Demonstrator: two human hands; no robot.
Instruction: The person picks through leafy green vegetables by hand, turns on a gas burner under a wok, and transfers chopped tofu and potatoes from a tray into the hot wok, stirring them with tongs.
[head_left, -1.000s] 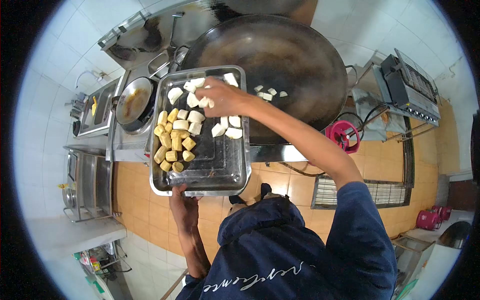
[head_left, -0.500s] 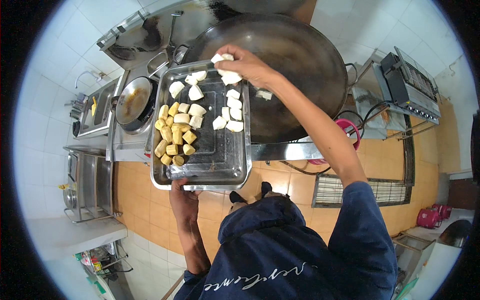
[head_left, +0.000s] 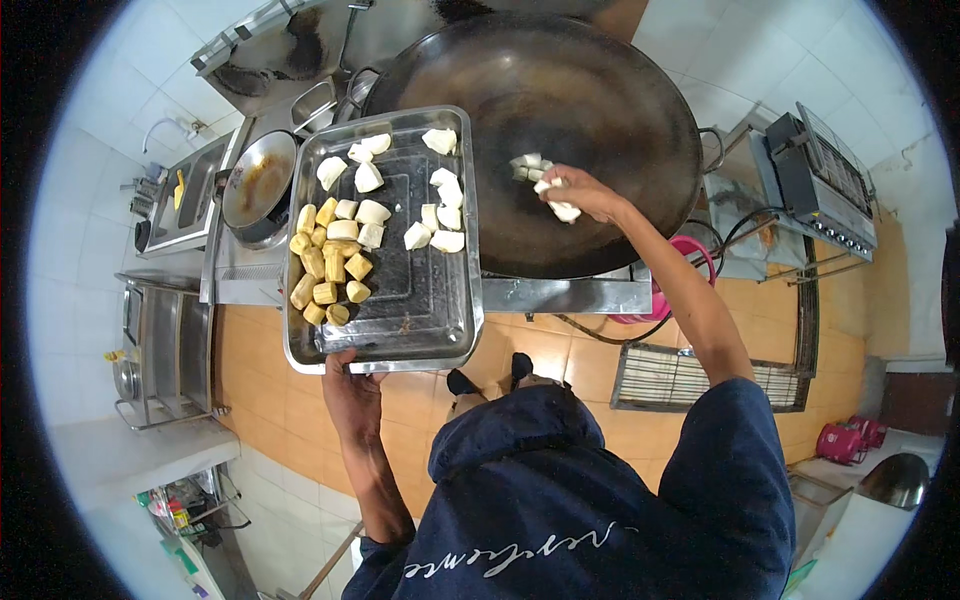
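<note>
While white chunks (head_left: 566, 212), likely light, firm, slick and best pinched by their sides, are over the wok (head_left: 560, 90) at one o'clock, the right hand (head_left: 588, 194) curls around them; the left hand (head_left: 353, 398) clamps the tray (head_left: 412, 300) at its six o'clock rim, yellow pieces (head_left: 334, 264) at eight.

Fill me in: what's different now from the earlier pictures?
The right hand has picked irregular white food chunks off the rectangular silver metal tray and carried them rightward, over the large round dark metal wok; it still holds them. Unchanged: the left hand grips the tray's near edge, and the short yellow food chunks remain on the tray.
</note>
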